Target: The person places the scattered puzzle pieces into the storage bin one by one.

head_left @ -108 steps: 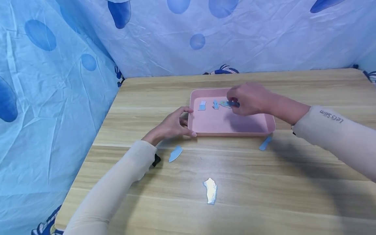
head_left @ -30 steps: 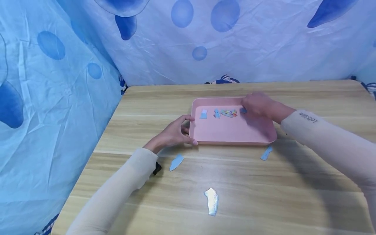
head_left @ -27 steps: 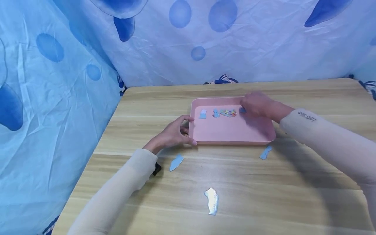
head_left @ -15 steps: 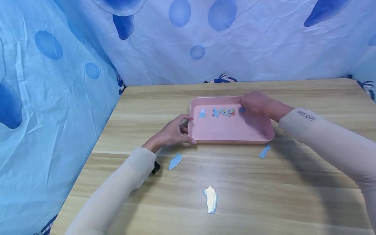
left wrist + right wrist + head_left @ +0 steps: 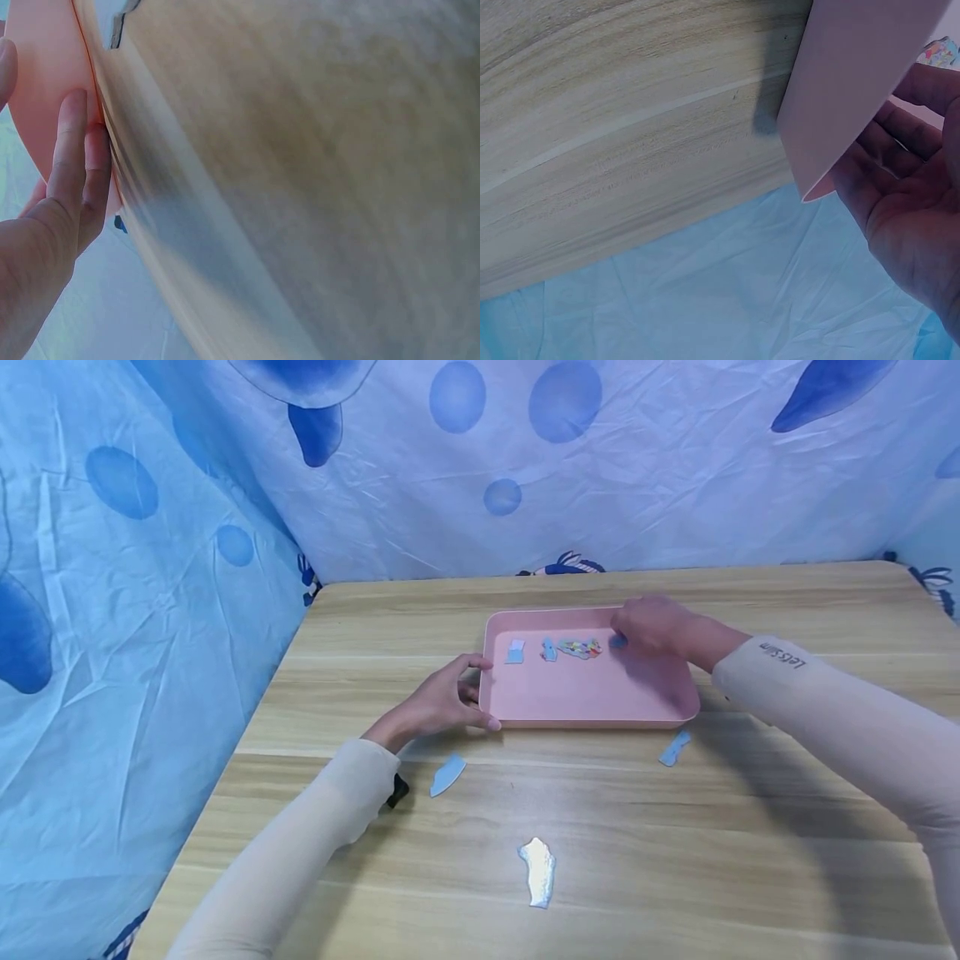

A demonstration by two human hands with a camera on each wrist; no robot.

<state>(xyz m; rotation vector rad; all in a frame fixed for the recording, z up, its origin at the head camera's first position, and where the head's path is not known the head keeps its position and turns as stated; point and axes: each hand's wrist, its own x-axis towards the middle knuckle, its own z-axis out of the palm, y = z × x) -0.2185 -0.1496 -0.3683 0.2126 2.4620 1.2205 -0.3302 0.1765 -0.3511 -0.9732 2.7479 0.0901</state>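
Observation:
In the head view a shallow pink tray point(image 5: 592, 693) stands on the wooden table. My left hand point(image 5: 438, 697) grips its front left corner, thumb at the front wall and fingers along the left side. In the left wrist view, those fingers point(image 5: 71, 150) lie against the pink wall. My right hand point(image 5: 654, 625) reaches into the tray's back right part, its fingertips on a small blue puzzle piece point(image 5: 618, 642), mostly covered. Left of it lie a multicoloured piece point(image 5: 581, 649), a narrow blue piece point(image 5: 549, 650) and a blue-and-white piece point(image 5: 515, 652), in a row.
On the table in front of the tray lie a blue piece point(image 5: 447, 775) on the left, a shiny piece point(image 5: 538, 872) nearer the front, and another blue piece point(image 5: 675, 748) at the right. A blue patterned sheet point(image 5: 420, 485) hangs behind and beside the table.
Since the oldest frame my right hand has moved right within the tray, uncovering the multicoloured piece. Over the last second both hands have stayed nearly still; the view has shifted slightly.

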